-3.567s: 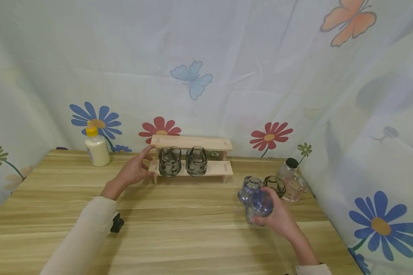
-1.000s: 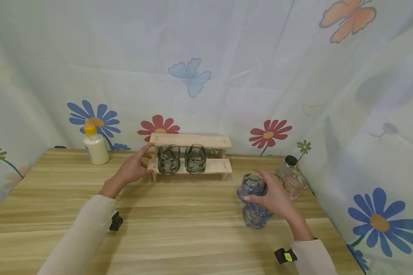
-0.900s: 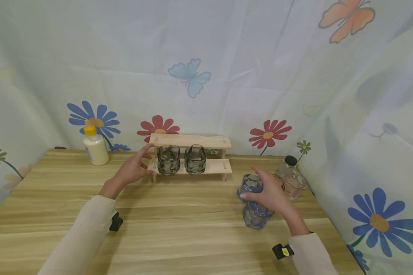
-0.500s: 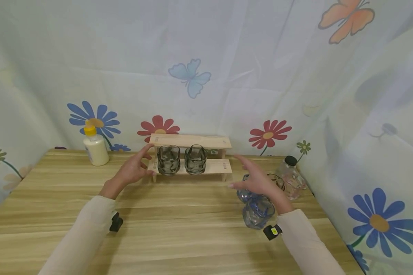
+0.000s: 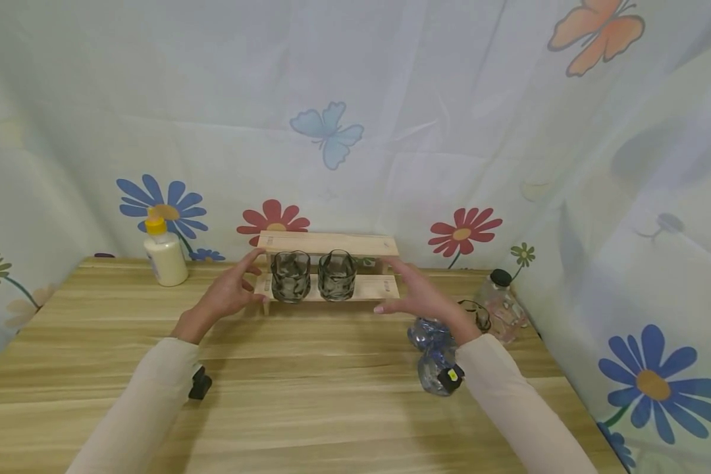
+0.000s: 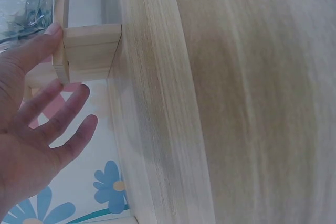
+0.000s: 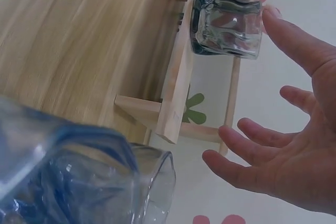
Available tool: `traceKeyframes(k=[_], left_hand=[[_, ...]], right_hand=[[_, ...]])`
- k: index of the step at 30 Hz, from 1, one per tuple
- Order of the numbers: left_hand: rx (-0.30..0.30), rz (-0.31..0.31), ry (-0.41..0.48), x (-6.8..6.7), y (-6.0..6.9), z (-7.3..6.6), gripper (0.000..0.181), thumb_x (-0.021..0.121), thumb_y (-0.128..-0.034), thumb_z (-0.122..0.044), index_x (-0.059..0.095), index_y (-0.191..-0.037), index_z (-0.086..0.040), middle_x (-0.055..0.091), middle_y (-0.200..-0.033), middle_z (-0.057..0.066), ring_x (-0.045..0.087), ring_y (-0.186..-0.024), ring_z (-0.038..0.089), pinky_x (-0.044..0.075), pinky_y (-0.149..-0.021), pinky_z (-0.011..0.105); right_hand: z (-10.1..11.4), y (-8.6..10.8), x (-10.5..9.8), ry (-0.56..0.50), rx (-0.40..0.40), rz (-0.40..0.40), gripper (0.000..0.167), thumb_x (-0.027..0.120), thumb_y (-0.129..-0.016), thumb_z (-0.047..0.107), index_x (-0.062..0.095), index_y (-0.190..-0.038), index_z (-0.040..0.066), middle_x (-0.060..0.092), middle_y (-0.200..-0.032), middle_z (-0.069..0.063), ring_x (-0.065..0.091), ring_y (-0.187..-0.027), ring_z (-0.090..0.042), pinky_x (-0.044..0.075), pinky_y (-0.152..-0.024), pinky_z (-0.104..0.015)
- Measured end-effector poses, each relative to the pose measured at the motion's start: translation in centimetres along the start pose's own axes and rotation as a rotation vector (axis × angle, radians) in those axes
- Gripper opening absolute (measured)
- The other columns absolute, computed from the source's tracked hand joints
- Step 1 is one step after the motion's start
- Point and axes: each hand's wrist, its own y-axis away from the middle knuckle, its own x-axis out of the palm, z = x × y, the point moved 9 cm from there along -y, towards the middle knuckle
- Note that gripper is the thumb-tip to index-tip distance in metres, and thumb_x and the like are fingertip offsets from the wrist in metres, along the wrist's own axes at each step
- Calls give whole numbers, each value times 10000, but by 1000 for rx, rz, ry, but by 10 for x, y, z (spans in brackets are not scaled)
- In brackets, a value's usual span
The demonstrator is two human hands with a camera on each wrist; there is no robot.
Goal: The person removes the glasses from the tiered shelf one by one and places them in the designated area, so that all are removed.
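A two-step wooden rack [image 5: 326, 242] stands at the back of the table. Two grey faceted glasses [image 5: 291, 280] sit side by side on its lower step. My left hand [image 5: 228, 293] is at the rack's left end; in the left wrist view its thumb touches the lower board and the other fingers spread loosely. My right hand [image 5: 417, 293] is by the right end, fingers spread and holding nothing; any contact is unclear. Below the right forearm stand bluish glasses [image 5: 432, 375], partly hidden by the wrist camera and sleeve. One blue glass [image 7: 89, 182] looms close in the right wrist view.
Another dark-rimmed glass [image 5: 480, 317] stands behind the right wrist, against a clear pinkish bottle with a black lid [image 5: 503, 306]. A cream bottle with a yellow cap [image 5: 167, 260] is at the back left. A patterned curtain [image 5: 355, 178] borders the table behind.
My right hand has let go of a blue glass, which stays among the other glasses, and has moved left and away to the rack's right end. My left hand has stayed put.
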Motion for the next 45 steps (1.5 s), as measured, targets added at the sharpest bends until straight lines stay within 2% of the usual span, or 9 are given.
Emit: traceKeyframes(k=[7, 13, 21, 26, 31, 38, 45], left_hand=[[3, -3, -5, -1, -1, 1, 1028, 810, -827, -138, 140, -1603, -224, 552, -1370, 282, 684, -1010, 426, 552, -820, 553], [0, -7, -14, -2, -2, 2, 1039, 820, -823, -149, 139, -1603, -227, 557, -1367, 277, 686, -1011, 424, 556, -814, 546], [8, -7, -17, -2, -2, 2, 1036, 822, -819, -153, 146, -1601, -216, 563, -1360, 281, 690, -1003, 424, 558, -814, 543], [4, -14, -21, -3, -2, 2, 1036, 820, -821, -151, 144, -1602, -225, 564, -1362, 275, 690, -1001, 418, 557, -817, 544], [-2, -11, -16, -2, -1, 0, 1035, 825, -816, -148, 155, -1602, -212, 562, -1361, 280, 689, -1004, 421, 556, -824, 544], [-6, -14, -23, -2, 0, -2, 1033, 825, -816, -145, 157, -1600, -209, 565, -1355, 280, 687, -1007, 422, 555, -824, 548], [-11, -19, -26, -1, 0, -3, 1030, 827, -814, -144, 163, -1599, -212, 566, -1356, 273, 686, -1011, 422, 553, -822, 548]], right_hand=[[-1, -20, 10, -31, 3, 29, 975, 839, -812, 319, 268, -1578, 127, 360, -1573, -201, 430, -1384, -462, 421, -1080, -576], [1, -37, 16, -4, -18, 40, 972, 847, -803, 318, 287, -1569, 103, 348, -1590, -199, 463, -1356, -473, 430, -1072, -575], [9, -50, 21, -14, -53, 42, 924, 827, -829, 261, 292, -1564, 91, 331, -1597, -216, 447, -1374, -479, 416, -1094, -558], [13, -59, 27, -67, -48, 57, 914, 820, -838, 271, 291, -1569, 125, 311, -1606, -215, 468, -1352, -488, 426, -1088, -552], [14, -66, 38, -118, -21, 84, 879, 782, -876, 294, 272, -1581, 171, 278, -1636, -153, 452, -1384, -442, 409, -1109, -539], [14, -72, 45, -91, 13, 52, 850, 752, -891, 380, 276, -1582, 245, 318, -1628, -95, 473, -1378, -409, 436, -1088, -521], [16, -81, 52, -89, -18, 24, 800, 728, -910, 383, 311, -1571, 208, 331, -1624, -90, 362, -1469, -339, 370, -1137, -543]])
